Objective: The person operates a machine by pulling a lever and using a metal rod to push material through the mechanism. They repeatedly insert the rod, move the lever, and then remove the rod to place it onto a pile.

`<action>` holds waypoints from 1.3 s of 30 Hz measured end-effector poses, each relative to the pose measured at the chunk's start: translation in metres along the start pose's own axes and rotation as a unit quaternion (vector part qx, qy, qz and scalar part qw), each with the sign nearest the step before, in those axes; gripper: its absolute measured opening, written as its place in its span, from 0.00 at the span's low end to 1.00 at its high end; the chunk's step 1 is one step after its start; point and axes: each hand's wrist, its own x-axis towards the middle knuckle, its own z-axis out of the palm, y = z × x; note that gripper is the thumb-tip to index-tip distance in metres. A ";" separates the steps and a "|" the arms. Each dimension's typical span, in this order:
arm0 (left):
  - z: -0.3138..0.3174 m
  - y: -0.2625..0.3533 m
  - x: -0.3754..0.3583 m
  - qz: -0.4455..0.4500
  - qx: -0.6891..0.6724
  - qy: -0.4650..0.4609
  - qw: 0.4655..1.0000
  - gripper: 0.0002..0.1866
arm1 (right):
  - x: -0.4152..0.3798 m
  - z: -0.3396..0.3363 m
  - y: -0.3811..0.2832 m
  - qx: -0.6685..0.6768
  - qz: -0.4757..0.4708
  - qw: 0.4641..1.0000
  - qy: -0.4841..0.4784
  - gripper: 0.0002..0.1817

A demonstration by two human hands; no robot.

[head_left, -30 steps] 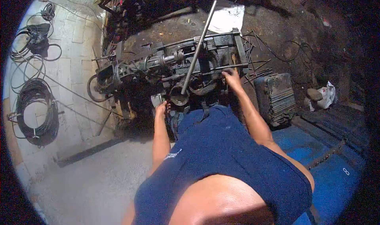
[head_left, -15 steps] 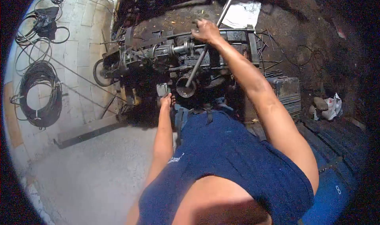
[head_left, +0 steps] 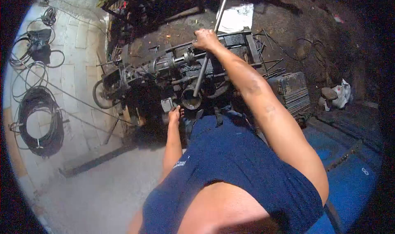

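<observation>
My right hand is now clenched around the long grey steel lever bar, upper centre of frame; a second ago it rested lower on the machine's near edge, then reached up. The bar runs diagonally from the white sheet at the top down into a round dark metal socket on the greasy black iron machine, mid-frame. My read: I'm set to work the lever. My left hand is unchanged, fingers curled on a small pale metal block at the machine's near edge, just left of the socket; can't tell if it's grasped or just pressed.

Black coiled cables lie on the pale tiled floor, left of frame. A ribbed grey metal box sits right of the machine.

Writing: small white print on my blue shirt sleeve, unreadable; a white "8" on the blue surface, lower right.
</observation>
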 end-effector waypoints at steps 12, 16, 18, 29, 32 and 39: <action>0.005 0.002 -0.007 0.026 0.001 0.007 1.000 0.12 | -0.002 -0.007 0.000 -0.014 -0.004 1.000 0.003 0.21; 0.011 0.011 -0.023 0.021 0.034 0.045 0.998 0.14 | -0.004 -0.009 0.005 -0.024 -0.004 1.000 -0.008 0.22; 0.008 0.007 -0.017 0.018 0.039 0.044 0.998 0.15 | -0.006 -0.013 0.005 -0.020 0.001 1.000 0.000 0.21; -0.002 -0.003 0.006 0.042 0.027 -0.031 0.998 0.14 | -0.007 -0.005 0.010 0.005 0.007 1.000 0.020 0.19; 0.002 -0.001 0.001 0.018 0.028 -0.011 0.999 0.13 | -0.007 -0.007 0.006 -0.001 0.013 0.999 0.041 0.19; 0.000 -0.008 0.005 0.028 -0.002 -0.026 0.999 0.11 | -0.004 0.001 0.011 0.006 0.010 0.999 0.046 0.18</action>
